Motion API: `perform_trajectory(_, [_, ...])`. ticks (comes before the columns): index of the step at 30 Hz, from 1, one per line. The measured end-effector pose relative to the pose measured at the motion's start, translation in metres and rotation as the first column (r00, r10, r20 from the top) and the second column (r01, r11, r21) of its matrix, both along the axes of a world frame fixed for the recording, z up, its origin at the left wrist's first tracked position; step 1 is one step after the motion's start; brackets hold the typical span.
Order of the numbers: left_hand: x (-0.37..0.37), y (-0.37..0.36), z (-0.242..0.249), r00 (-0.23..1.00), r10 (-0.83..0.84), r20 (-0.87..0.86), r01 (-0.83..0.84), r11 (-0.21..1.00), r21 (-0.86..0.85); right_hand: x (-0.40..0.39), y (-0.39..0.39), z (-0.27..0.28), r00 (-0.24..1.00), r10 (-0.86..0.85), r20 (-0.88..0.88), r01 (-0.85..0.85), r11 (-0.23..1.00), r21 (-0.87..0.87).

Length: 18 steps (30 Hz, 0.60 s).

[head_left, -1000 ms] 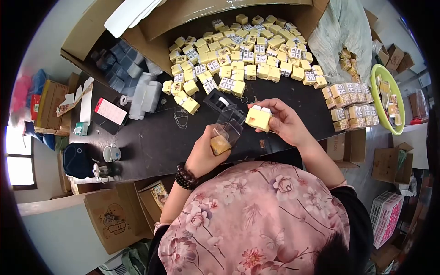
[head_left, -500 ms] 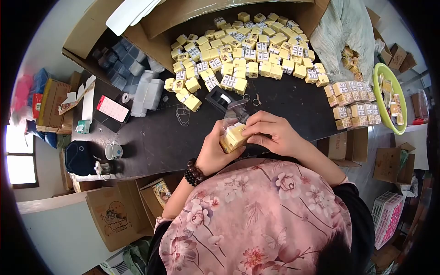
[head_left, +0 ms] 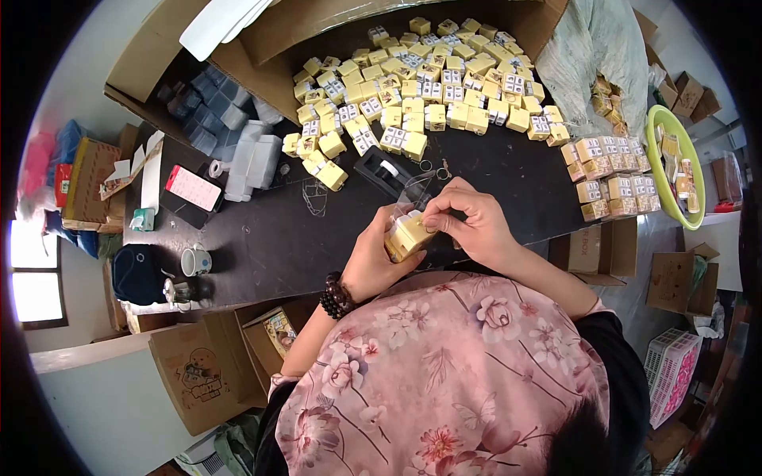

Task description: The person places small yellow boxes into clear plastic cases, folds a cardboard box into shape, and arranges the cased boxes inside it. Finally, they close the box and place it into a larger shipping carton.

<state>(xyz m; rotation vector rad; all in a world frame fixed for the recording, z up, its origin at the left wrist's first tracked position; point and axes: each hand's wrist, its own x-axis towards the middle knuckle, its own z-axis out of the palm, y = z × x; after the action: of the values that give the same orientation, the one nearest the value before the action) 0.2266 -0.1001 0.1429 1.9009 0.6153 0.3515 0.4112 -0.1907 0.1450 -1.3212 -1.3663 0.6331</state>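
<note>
My left hand (head_left: 375, 255) is wrapped round a small yellow box (head_left: 408, 236), close to my body at the table's front edge. A clear plastic piece (head_left: 413, 193) rises from the far side of this box. My right hand (head_left: 475, 223) is at the box's right side, thumb and forefinger pinched together; what is between them is too small to make out. Just beyond my hands lie a black tape dispenser (head_left: 382, 172) and a metal ring (head_left: 443, 173). Many yellow boxes (head_left: 413, 123) are heaped at the back of the dark table (head_left: 508, 186).
An open cardboard box (head_left: 274, 79) stands behind the heap. Wrapped box stacks (head_left: 611, 178) and a green basket (head_left: 658, 170) are at the right. Clear plastic cases (head_left: 252, 159), a phone (head_left: 195, 187) and a mug (head_left: 196, 259) are at the left.
My right hand has lifted slightly, and its fingers have drawn into a pinch beside the box. The box in my left hand has shifted a little to the right.
</note>
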Motion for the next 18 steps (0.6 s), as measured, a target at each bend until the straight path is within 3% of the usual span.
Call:
perform_trajectory(3, [0.001, 0.0, 0.0, 0.999, -0.005, -0.038, 0.003, 0.999, -0.049, -0.005, 0.001, -0.002, 0.998, -0.016, 0.055, 0.014, 0.999, 0.042])
perform_trajectory(5, [-0.001, 0.0, -0.008, 0.999, -0.008, 0.043, 0.011, 0.998, -0.065, -0.006, 0.002, -0.003, 0.993, -0.023, 0.119, 0.014, 0.996, 0.083])
perform_trajectory(12, [0.0, -0.002, -0.011, 0.996, -0.025, 0.091, 0.04, 0.985, -0.166, 0.0, 0.002, -0.008, 0.985, 0.009, 0.173, -0.047, 0.976, 0.214])
perform_trajectory(14, [0.001, -0.003, -0.015, 0.972, 0.067, 0.225, 0.027, 0.921, -0.389, -0.003, 0.002, -0.007, 0.972, 0.015, 0.233, -0.082, 0.957, 0.278])
perform_trajectory(16, [0.0, -0.005, -0.017, 0.954, 0.069, 0.291, 0.075, 0.887, -0.456, -0.013, -0.001, -0.006, 0.965, -0.043, -0.26, 0.1, 0.973, 0.209])
perform_trajectory(18, [0.0, -0.007, -0.019, 0.932, 0.079, 0.354, 0.124, 0.846, -0.518, -0.007, -0.002, -0.011, 0.977, -0.008, -0.215, 0.037, 0.991, 0.13])
